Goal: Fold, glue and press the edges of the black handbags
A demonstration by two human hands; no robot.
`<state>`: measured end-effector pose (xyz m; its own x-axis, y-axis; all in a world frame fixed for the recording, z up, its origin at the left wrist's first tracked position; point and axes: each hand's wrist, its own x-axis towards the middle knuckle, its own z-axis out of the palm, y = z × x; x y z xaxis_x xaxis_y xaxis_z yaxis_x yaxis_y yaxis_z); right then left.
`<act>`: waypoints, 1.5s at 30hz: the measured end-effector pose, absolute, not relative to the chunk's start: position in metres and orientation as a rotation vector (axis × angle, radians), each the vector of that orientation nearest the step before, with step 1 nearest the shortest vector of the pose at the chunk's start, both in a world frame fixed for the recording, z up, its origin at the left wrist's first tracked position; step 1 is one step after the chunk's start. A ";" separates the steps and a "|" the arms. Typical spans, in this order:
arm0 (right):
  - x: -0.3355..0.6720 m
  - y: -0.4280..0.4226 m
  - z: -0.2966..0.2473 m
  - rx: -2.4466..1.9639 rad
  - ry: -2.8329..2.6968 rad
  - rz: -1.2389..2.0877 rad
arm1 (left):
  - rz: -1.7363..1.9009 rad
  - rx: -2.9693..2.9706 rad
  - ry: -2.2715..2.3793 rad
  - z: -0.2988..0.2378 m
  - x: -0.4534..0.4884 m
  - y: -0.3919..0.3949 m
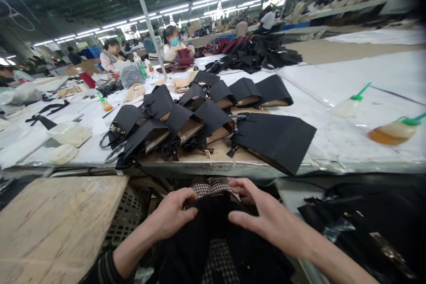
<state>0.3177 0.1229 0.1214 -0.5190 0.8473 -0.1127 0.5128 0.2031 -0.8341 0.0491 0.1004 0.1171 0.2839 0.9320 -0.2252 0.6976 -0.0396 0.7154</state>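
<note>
In my lap lies a soft black bag [218, 208], its upper edge between my two hands. My left hand [178, 211] is closed on its left side, thumb on the near face and fingers curled toward the far side. My right hand [253, 211] is at the right side, its thumb against the black material and its fingers reaching over beyond the edge. Most of the bag's lower part blends into my dark clothing, so its full shape is hidden. Ahead on the table edge lies a larger black bag [276, 137], beside rows of black bags [184, 124] with open tan insides.
The white-covered table [359, 159] runs across in front. Squeeze bottles of amber liquid [392, 135] stand at right. A wooden board [56, 226] and a plastic crate [124, 217] are at left; black bags with metal fittings [372, 230] lie at right. Co-workers sit beyond.
</note>
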 end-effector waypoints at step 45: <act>0.367 0.060 0.106 -1.179 -2.374 0.757 | 0.047 2.062 0.751 0.138 0.075 0.129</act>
<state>0.3671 0.0599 0.1063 -0.5747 0.8126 0.0971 0.6065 0.5026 -0.6161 0.0746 0.1294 0.1376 0.8137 0.5269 -0.2454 0.4918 -0.3992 0.7738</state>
